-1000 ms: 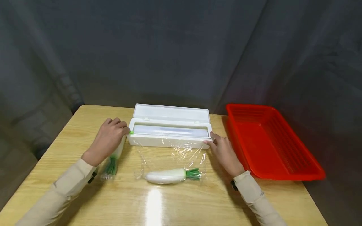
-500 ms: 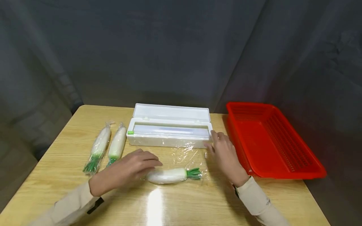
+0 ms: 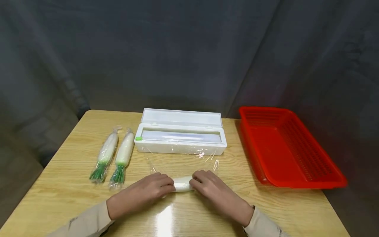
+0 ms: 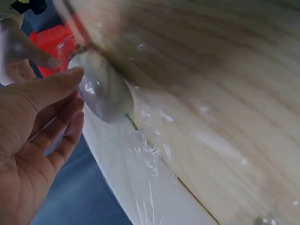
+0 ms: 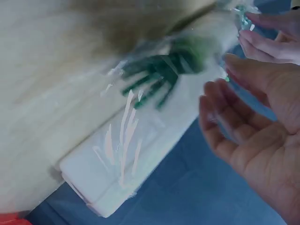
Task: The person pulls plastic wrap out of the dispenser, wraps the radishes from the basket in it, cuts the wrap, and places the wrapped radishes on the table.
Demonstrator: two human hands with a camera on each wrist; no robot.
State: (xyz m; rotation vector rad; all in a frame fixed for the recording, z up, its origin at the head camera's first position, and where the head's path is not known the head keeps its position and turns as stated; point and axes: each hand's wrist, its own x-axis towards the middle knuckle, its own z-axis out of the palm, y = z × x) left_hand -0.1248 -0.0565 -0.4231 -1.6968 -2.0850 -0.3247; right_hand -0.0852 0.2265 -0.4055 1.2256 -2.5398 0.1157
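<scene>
A white radish with green leaf stubs lies under clear plastic wrap near the table's front. My left hand has its fingers curled at the radish's left, tapered end. At its leafy end, my right hand bends fingers and thumb over it, hiding the leaves in the head view. Behind both hands stands a white wrap dispenser, lid raised, with a roll inside. The wrap runs from its front edge to the radish. In the left wrist view the thumb and fingers meet the film-covered radish.
Two film-wrapped radishes, one beside the other, lie left of the dispenser. A red plastic basket sits on the right side of the wooden table. Dark curtain hangs behind.
My left hand has left the dispenser's green slider and come down to the radish. My right hand has moved from the dispenser's right end to the radish's leafy end.
</scene>
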